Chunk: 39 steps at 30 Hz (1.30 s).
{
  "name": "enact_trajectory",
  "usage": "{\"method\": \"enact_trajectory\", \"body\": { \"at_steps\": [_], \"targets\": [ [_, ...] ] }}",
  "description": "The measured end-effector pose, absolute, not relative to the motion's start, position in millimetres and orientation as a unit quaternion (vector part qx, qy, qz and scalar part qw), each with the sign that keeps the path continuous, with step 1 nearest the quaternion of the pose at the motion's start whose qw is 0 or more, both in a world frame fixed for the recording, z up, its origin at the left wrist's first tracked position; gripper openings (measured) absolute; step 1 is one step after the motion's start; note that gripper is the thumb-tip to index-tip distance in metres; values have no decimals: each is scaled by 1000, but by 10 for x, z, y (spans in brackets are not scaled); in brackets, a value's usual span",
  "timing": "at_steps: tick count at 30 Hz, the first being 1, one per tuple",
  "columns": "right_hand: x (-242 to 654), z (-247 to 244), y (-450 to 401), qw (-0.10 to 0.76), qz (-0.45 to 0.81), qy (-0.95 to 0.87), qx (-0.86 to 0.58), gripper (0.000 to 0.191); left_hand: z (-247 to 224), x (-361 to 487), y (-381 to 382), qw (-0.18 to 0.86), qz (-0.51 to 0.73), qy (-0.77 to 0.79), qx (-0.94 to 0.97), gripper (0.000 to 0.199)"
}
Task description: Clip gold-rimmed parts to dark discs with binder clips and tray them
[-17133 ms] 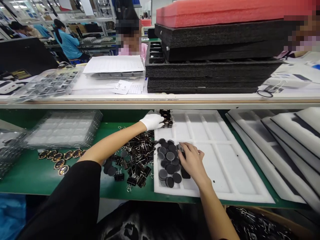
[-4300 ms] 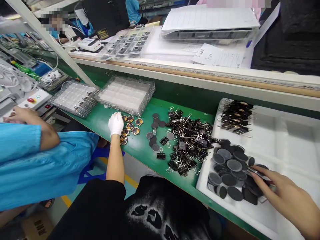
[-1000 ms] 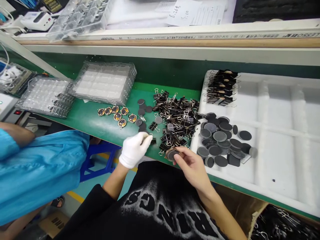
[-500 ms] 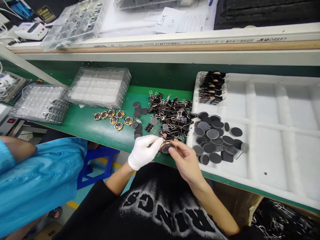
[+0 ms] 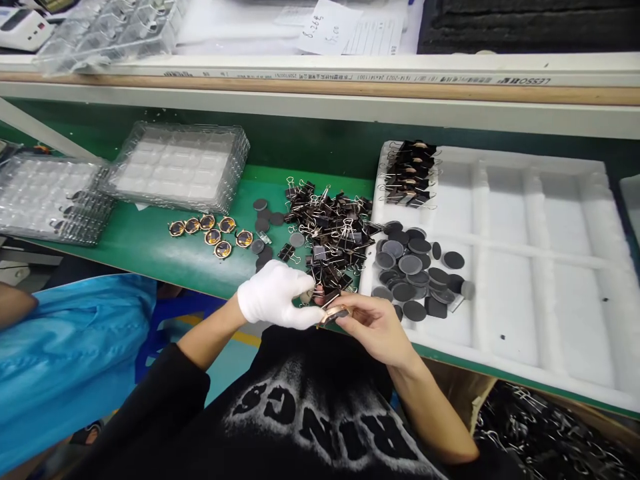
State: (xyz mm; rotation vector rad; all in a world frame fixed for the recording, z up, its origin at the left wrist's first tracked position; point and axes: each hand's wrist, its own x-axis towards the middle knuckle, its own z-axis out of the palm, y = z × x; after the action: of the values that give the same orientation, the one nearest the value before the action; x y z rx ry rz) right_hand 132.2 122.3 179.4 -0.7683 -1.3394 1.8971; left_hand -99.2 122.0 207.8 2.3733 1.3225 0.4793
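Note:
A round gold-rimmed watch case (image 5: pixel 331 316) with a black disc on its face is held low at the bench's front edge. My right hand (image 5: pixel 376 328), bare, pinches its right side between thumb and fingers. In a white glove, my left hand (image 5: pixel 277 295) has its thumb against the case's left edge, with its fingers curled behind. A black binder clip (image 5: pixel 331 297) sits at the back of the case between the hands; whether it grips the case is hidden. Just beyond the fingers lies a heap of binder clips (image 5: pixel 345 230).
A white foam tray (image 5: pixel 477 320) at right holds black discs (image 5: pixel 410 265) and a row of clipped pieces (image 5: pixel 411 170). Gold-rimmed watch cases (image 5: pixel 213 237) lie left, before clear plastic trays (image 5: pixel 175 163). A person in a blue garment (image 5: pixel 85 347) is at left. A shelf edge (image 5: pixel 320 110) crosses above.
The watch case has tilted to a more edge-on angle and sits slightly lower. My left thumb and fingers have spread further apart around it. The whole view has shifted, moving the bench contents left.

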Motion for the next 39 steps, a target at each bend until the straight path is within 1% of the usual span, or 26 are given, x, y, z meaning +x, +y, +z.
{"method": "enact_trajectory", "body": {
  "at_steps": [4, 8, 11, 13, 15, 20, 23, 29, 36, 39],
  "targets": [
    [1352, 1801, 1238, 350, 731, -516, -276, 11, 2089, -953, 1192, 229, 178, 473, 832, 47],
    [1387, 1807, 1257, 337, 731, -530, -266, 10, 2105, -921, 1188, 294, 177, 464, 817, 41],
    [1417, 1790, 1274, 355, 727, -508, -295, 11, 2120, -918, 1214, 271, 177, 502, 802, 35],
    [1444, 1768, 1300, 390, 712, -468, -351, 14, 2132, -935, 1234, 251, 187, 525, 791, 33],
    [1479, 1754, 1344, 408, 697, -433, -401, 16, 2143, -959, 1250, 261, 189, 527, 787, 33],
    [1574, 1806, 1477, 354, 678, -487, -422, 19, 2198, -974, 1280, 368, 123, 490, 781, 38],
    [1604, 1847, 1509, 327, 658, -527, -427, 20, 2239, -941, 1301, 409, 92, 479, 772, 40],
    [1602, 1796, 1474, 308, 647, -532, -451, 27, 2215, -905, 1300, 446, 80, 489, 746, 40],
    [1568, 1740, 1428, 303, 657, -529, -445, 28, 2148, -892, 1227, 454, 88, 503, 730, 38],
    [1549, 1756, 1413, 310, 652, -530, -445, 25, 2172, -925, 1206, 463, 84, 507, 722, 35]
  ]
}}
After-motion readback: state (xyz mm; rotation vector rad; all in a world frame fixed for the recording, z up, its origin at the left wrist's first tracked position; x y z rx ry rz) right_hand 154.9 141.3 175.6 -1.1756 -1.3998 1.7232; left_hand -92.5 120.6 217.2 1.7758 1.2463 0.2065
